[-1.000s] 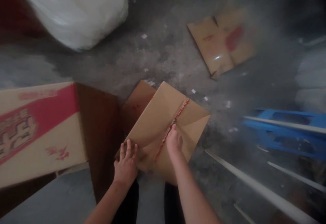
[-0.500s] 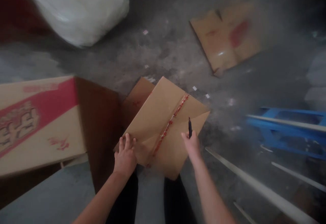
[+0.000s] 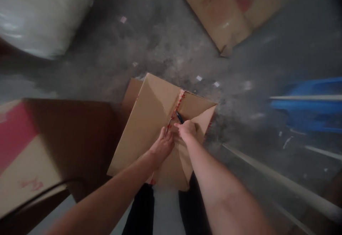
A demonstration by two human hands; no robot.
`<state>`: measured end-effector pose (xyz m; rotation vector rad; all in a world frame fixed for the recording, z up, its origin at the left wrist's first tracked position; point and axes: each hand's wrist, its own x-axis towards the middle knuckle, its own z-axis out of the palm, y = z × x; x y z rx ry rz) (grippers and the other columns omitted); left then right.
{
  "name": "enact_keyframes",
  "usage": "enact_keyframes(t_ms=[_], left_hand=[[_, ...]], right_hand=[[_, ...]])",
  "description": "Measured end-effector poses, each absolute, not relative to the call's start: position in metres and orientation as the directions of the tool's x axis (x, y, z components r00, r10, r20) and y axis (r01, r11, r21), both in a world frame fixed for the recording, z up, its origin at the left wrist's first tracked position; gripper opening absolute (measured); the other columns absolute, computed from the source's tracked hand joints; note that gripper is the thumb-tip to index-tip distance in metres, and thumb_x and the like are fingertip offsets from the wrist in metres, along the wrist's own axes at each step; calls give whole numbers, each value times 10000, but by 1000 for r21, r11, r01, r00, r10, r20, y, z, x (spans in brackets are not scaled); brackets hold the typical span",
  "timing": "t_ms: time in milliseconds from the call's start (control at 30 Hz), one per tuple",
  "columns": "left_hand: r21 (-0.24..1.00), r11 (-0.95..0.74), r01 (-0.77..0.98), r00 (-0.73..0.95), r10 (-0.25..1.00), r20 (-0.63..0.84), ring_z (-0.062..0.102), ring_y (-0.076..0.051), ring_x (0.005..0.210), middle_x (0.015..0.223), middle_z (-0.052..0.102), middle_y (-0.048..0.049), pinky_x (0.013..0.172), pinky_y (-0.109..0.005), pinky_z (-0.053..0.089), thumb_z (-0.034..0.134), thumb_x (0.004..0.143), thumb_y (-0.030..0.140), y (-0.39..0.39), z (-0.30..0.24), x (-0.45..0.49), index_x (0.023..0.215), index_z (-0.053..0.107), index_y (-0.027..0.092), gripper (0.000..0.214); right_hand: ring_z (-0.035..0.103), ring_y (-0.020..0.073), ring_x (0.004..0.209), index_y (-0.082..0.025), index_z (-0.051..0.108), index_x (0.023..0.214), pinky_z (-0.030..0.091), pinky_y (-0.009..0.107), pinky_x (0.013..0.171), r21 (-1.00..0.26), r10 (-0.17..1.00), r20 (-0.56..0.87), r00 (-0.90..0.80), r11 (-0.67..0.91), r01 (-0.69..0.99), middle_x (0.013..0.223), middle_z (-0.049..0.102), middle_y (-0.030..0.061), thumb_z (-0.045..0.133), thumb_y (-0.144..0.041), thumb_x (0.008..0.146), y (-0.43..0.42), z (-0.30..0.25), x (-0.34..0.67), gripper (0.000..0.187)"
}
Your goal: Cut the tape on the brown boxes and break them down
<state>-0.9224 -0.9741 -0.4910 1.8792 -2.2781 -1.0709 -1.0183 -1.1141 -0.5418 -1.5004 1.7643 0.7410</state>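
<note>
A cardboard box (image 3: 136,131) stands in front of my legs, its top flaps meeting at a seam with red-printed tape (image 3: 179,101). The seam shows a dark gap along part of its length, and the right flap is sunken and creased. My right hand (image 3: 187,130) is closed around a slim black utility knife (image 3: 179,117), whose tip is at the taped seam. My left hand (image 3: 163,145) lies on the flaps beside the seam, fingers stretched over it, just below my right hand. It holds nothing that I can see.
To the left stands a large carton (image 3: 72,139) with red print. A white plastic-wrapped bundle (image 3: 48,14) is at upper left. Flattened cardboard (image 3: 219,14) lies farther off. A blue frame (image 3: 307,106) and pale strips (image 3: 267,174) are on the right.
My left hand has moved from the box's left edge to the seam. My right hand has brought the knife left onto the tape. The right flap has sunk and the seam has parted.
</note>
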Motion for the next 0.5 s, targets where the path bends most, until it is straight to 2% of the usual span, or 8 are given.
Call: enact_keyframes(t_ms=[67,133,267,333,500], left_hand=[[505,247,-827,-467,-801,-374,449,-336,1375,1253,661,-158,1251,-589,129,431,943,162,-986,-507,-912,1152,728,144,364],[501,334,-798,-551,-742,-382,476,-333,1356,1186,693,-145,1271,-543,96,464,916,140,-991,-514,-898,1143,737,139,355],[465,369,-805,-563,-722,-401,476,-307,1342,1240,672,-182,1271,-489,131,409,925,105,-995,-514,-879,1200,704,73,405],[473,379,-796,-575,-719,-391,488,-288,1314,1235,674,-185,1256,-490,168,410,931,110,-1002,-516,-880,1171,718,91,392],[523,403,-751,-629,-676,-383,539,-268,1178,1060,734,-139,1149,-465,307,535,885,128,-1029,-525,-895,972,773,166,256]], right_hand=[[739,257,808,-124,743,937,523,270,594,0,-585,-803,-113,190,-982,833,760,179,810,-520,733,-1118,-543,-1018,450],[737,249,770,-127,748,915,520,266,580,-2,-562,-818,-125,219,-976,795,757,173,814,-518,730,-1120,-542,-1017,438],[682,202,534,-137,744,792,496,259,491,-23,-473,-873,-122,289,-957,624,719,102,827,-508,714,-1121,-543,-1016,388],[650,193,461,-139,734,732,485,266,456,-26,-432,-894,-120,318,-948,583,702,88,837,-505,703,-1123,-544,-1016,381],[651,227,462,-144,690,565,473,293,442,-40,-375,-923,-88,319,-947,554,683,145,818,-533,720,-1130,-540,-1020,439]])
